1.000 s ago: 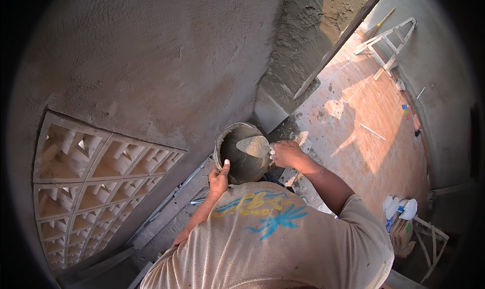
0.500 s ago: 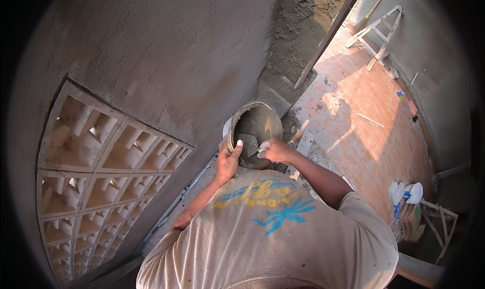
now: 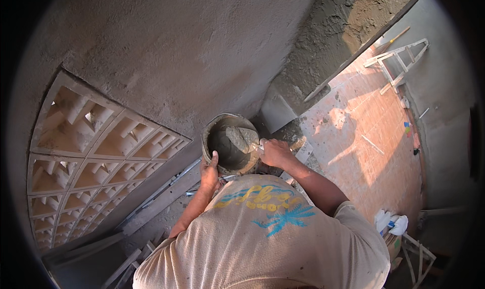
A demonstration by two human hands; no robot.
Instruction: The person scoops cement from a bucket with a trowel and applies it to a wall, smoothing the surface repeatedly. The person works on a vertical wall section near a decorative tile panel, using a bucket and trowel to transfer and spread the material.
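Leftmost, at about nine o'clock, a lattice block of pale square openings is set into the rough grey wall, which fills the upper half from ten to one o'clock. Below it, near seven o'clock, grey planks lie slanting along the foot of the wall. Just past centre, the left hand grips the near rim of a bucket, thumb over the edge and fingers curled under it; the bucket sits close to dead centre, tilted so its dark inside faces up, touching the wall side. Inside it, a trowel carries a lump of grey mortar. The right hand, just to the three o'clock side of the bucket, is clenched round the trowel handle, knuckles up. Both forearms run down to a beige shirt with a blue and yellow print, filling six o'clock. At one o'clock, fresh wet mortar coats a corner strip. Further right, from two to four o'clock, a reddish floor lies far below, with a wooden frame at two o'clock and white bags near four o'clock.
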